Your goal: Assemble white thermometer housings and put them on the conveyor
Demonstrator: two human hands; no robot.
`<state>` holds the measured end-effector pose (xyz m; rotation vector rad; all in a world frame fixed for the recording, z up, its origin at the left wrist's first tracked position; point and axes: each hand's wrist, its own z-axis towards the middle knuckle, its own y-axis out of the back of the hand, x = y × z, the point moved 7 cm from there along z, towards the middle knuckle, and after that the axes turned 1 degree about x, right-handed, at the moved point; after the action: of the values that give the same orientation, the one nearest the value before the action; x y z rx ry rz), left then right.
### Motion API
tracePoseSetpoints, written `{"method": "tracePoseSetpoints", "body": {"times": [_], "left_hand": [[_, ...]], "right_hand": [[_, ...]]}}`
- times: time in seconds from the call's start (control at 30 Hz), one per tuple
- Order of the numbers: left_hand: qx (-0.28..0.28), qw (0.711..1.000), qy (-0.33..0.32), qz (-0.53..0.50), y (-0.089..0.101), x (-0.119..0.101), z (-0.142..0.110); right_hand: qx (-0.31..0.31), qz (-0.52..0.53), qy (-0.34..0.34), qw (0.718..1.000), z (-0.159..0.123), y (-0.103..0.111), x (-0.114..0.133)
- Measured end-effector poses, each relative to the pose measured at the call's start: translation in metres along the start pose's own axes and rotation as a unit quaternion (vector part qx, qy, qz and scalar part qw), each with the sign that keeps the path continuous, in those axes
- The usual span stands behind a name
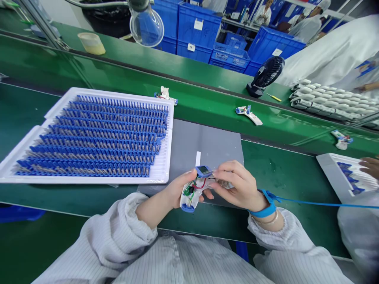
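Note:
My left hand [177,188] is closed around an opened white-and-blue handheld device [189,197] with the look of an infrared thermometer. A green circuit board and red, black and green wires show inside its shell. At its upper end sits a blue-framed display [203,170], tilted up, with my left thumb against its edge. My right hand [235,183] is closed in a pinch beside the display, by a dark wire. What lies between those fingertips is mostly hidden. A blue strap [263,211] circles my right wrist. Below the device lies a grey mat [207,138].
A white tray [170,157] of blue parts with metal springs stands left. Similar opened devices [250,115] lie on the green belt [207,106] behind. A small black fan [266,75] stands beyond. At right, a co-worker's hand [370,169] is over another white tray [325,161].

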<state>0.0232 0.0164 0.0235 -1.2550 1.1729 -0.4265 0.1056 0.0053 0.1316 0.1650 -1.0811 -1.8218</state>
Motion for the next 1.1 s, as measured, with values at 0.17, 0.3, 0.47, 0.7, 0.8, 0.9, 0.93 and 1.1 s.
{"method": "tracePoseSetpoints", "body": {"times": [0.17, 0.3, 0.47, 0.7, 0.8, 0.9, 0.93, 1.1], "left_hand": [[-0.02, 0.999, -0.026, 0.04, 0.003, 0.0, 0.0], [-0.053, 0.996, -0.036, 0.065, 0.004, -0.001, -0.002], [-0.075, 0.991, -0.042, 0.105, 0.005, -0.002, -0.002], [-0.097, 0.976, -0.03, 0.192, 0.004, -0.004, -0.005], [-0.08, 0.967, -0.027, 0.241, 0.001, -0.007, -0.006], [-0.038, 0.973, -0.008, 0.227, -0.002, -0.004, -0.006], [-0.031, 0.975, -0.001, 0.222, -0.003, -0.002, -0.006], [-0.065, 0.95, -0.019, 0.305, -0.001, -0.007, -0.007]], "right_hand": [[0.022, -0.061, 0.031, 0.997, -0.004, -0.011, -0.001], [0.036, -0.062, 0.045, 0.996, -0.006, -0.008, 0.002], [0.089, -0.064, 0.047, 0.993, -0.007, -0.013, 0.003], [0.139, -0.053, 0.056, 0.987, -0.006, -0.025, 0.004], [0.148, -0.043, 0.058, 0.986, -0.006, -0.023, 0.007], [0.168, -0.034, 0.06, 0.983, -0.007, -0.021, 0.009], [0.174, -0.031, 0.06, 0.982, -0.007, -0.021, 0.01], [0.177, -0.034, 0.058, 0.982, -0.006, -0.024, 0.01]]}}
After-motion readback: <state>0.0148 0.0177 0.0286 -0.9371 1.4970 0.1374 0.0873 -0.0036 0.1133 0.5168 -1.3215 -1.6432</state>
